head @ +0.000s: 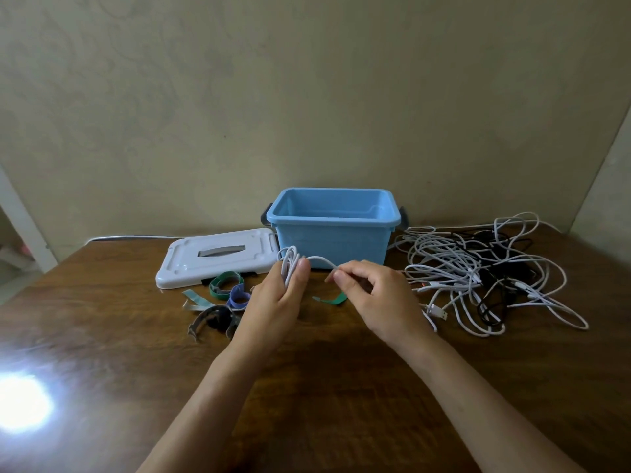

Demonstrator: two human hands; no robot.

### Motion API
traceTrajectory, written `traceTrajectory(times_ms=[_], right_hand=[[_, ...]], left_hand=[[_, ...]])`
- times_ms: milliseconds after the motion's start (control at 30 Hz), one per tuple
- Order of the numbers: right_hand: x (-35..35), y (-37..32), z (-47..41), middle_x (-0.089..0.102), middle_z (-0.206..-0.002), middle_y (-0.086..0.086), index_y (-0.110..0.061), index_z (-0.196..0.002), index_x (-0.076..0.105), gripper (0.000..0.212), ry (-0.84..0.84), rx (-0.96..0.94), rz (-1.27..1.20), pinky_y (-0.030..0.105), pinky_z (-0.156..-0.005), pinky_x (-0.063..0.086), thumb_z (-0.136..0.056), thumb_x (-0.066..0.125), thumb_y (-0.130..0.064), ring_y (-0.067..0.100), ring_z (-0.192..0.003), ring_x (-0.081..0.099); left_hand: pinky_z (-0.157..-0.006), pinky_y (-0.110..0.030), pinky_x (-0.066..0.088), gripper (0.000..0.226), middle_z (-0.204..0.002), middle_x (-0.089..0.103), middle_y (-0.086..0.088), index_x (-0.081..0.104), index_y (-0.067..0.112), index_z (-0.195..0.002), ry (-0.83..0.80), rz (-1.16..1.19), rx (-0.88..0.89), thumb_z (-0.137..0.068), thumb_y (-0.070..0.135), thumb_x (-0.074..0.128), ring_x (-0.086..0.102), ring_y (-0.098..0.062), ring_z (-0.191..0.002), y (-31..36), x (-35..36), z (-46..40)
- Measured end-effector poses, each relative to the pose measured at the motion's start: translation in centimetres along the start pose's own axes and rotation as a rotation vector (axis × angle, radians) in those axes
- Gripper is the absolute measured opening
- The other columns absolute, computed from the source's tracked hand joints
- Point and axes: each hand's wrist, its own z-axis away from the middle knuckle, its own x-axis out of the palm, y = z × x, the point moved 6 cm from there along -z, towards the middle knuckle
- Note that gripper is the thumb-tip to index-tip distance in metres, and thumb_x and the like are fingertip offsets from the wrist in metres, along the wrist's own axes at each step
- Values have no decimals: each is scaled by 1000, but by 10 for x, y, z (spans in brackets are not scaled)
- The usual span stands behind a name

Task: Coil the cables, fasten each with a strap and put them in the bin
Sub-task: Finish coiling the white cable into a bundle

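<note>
Cable coiling is your step in hand, and it looks about half done on this first white lead. Your left hand stands nearest you, fingers and thumb curled round a bundle of white loops that rise upright above the thumb. Your right hand sits just beside it, thumb and forefinger pinching the free run of the same cable. That short span arches between the two hands, lying left to right, so the next wrap should travel from the right hand over toward the upright loops in the left. The tail drops behind your right hand; its plug end lies on the table near your right wrist.

Just past your fingers a green strap lies flat, closer to the right hand. More straps are heaped beyond your left wrist. Farther back stands the blue bin, open, with nothing visible inside, and its white lid lies to the left of it. To the right sprawls a tangled pile of cables, white and black, not yet coiled.
</note>
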Motion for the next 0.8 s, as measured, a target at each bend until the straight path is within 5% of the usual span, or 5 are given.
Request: traceTrajectory(times_ms=[167,267,400,533,800], right_hand=[[3,-12,4,71,-92,-13,-28,-110,77,21,28,-117,51,23,-75,54,-100,62,-39,6,-87,65],[5,-19,7,60,-78,-14,-24,-105,76,18,42,-192,109,13,-65,39,-100,63,-34,5,-73,58],[9,-23,7,54,-82,-15,-21,-109,74,19,-52,-252,127,13,-66,36,-102,60,-32,2,-76,54],[21,-25,9,58,-97,-7,-19,-113,71,18,-185,-278,97,29,-77,50,-103,57,-25,11,-90,58],[-1,-11,-1,67,-89,-14,-35,-103,72,22,-129,-184,175,32,-71,51,-102,54,-48,3,-84,62]], left_hand=[[-77,-39,61,69,-92,70,7,60,32,-108,-4,-18,63,-74,90,48,68,-8,-84,6,1,2],[-62,-31,54,60,-82,68,12,61,30,-109,-12,22,45,-77,81,57,65,-7,-74,7,2,3],[-64,-33,50,38,-80,65,12,59,38,-98,-26,47,4,-83,72,54,60,-7,-71,1,7,3],[-62,-36,45,31,-79,62,7,58,35,-90,-35,66,-24,-87,61,42,55,-11,-69,3,11,7],[-64,-28,43,38,-91,61,4,60,18,-114,168,43,-11,-107,44,33,58,-12,-85,10,-12,3]])
